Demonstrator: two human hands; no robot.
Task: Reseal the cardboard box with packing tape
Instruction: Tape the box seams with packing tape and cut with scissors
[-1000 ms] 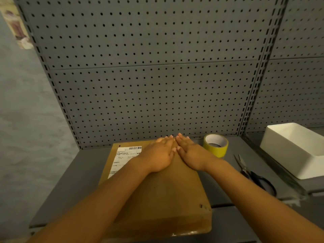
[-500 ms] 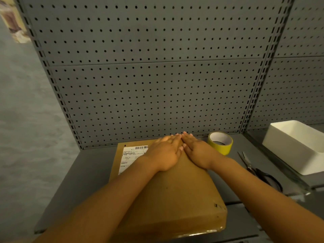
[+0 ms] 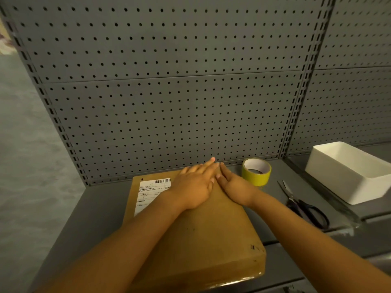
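A brown cardboard box (image 3: 213, 235) lies flat on the grey shelf (image 3: 93, 210), a white shipping label (image 3: 148, 193) on its far left corner. My left hand (image 3: 194, 185) and my right hand (image 3: 234, 187) lie side by side on the far half of its top, fingers straight, palms pressing down along the middle. The fingertips reach the box's far edge. A roll of yellow packing tape (image 3: 256, 171) stands on the shelf just right of my right hand, apart from it.
Black-handled scissors (image 3: 300, 205) lie on the shelf right of the box. A white rectangular bin (image 3: 349, 172) sits further right on the neighbouring shelf. A grey pegboard wall (image 3: 169, 92) rises directly behind the box.
Both hands stay flat together on the box top and have slid slightly toward its far edge. The view has shifted a little; the box now sits more central.
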